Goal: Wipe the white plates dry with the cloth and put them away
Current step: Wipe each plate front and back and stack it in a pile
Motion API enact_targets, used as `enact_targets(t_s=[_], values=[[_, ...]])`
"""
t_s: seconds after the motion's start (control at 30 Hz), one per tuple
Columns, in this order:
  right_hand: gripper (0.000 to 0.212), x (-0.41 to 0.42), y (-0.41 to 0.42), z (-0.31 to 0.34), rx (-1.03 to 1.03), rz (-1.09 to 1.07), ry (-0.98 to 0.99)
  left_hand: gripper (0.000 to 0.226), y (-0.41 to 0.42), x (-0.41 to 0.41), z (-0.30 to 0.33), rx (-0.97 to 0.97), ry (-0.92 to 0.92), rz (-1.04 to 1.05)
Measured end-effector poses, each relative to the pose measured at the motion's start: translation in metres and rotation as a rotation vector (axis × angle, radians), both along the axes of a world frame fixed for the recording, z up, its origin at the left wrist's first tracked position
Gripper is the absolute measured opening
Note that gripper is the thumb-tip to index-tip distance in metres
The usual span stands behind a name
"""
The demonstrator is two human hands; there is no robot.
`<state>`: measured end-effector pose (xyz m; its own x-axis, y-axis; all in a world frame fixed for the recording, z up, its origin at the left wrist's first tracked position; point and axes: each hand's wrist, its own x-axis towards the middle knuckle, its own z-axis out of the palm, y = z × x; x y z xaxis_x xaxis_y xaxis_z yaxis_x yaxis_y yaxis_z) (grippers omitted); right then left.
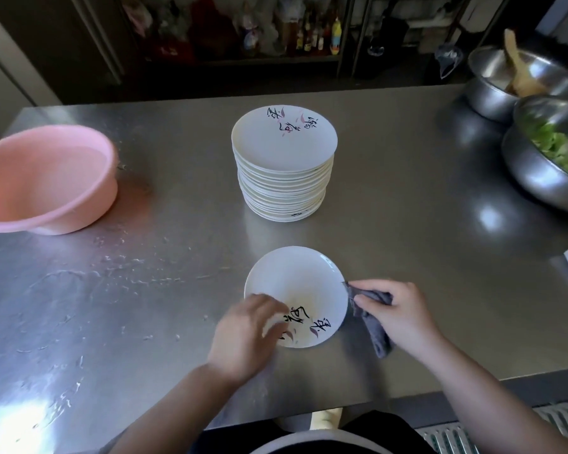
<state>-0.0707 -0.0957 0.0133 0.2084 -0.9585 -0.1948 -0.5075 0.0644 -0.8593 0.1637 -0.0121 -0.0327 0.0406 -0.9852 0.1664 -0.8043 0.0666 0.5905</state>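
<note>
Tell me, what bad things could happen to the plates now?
The tall plate stack looks slightly uneven, so a bump while adding to it might topple it. The steel table has water drops on the left, so a dried plate set there could get wet again. The left hand holds the single plate only at its edge; it might slip.
</note>
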Motion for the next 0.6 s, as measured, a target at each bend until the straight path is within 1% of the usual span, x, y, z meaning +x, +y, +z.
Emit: enact_targets(t_s=[0.07, 0.13, 0.17, 0.27, 0.37, 0.43, 0.47, 0.53, 0.6], values=[[0.047, -0.002, 0.001, 0.002, -0.007, -0.014, -0.034, 0.025, 0.003, -0.008, -0.006, 0.041, -0.026, -0.168], [0.043, -0.002, 0.005, 0.002, -0.005, -0.025, -0.063, 0.035, 0.003, -0.011, -0.014, 0.076, -0.045, -0.212], [0.042, -0.002, 0.007, 0.001, -0.007, -0.03, -0.077, 0.036, 0.003, -0.013, -0.016, 0.081, -0.048, -0.217], [0.044, -0.002, 0.01, 0.001, -0.032, -0.052, -0.093, 0.024, 0.004, -0.015, -0.024, -0.014, -0.056, -0.219], [0.044, -0.003, 0.01, 0.003, -0.049, -0.061, -0.097, 0.027, 0.005, -0.012, -0.027, -0.098, -0.146, -0.264], [0.041, -0.004, 0.01, 0.006, -0.054, -0.058, -0.096, 0.029, 0.006, -0.01, -0.029, -0.186, -0.235, -0.324], [0.038, -0.005, 0.01, 0.008, -0.057, -0.06, -0.102, 0.031, 0.006, -0.008, -0.028, -0.244, -0.251, -0.338], [0.033, -0.006, 0.009, 0.014, -0.071, -0.068, -0.12, 0.035, 0.003, -0.008, -0.016, -0.359, -0.213, -0.29], [0.031, -0.007, 0.006, 0.022, -0.103, -0.076, -0.152, 0.031, -0.003, -0.01, 0.004, -0.407, -0.145, -0.135]])
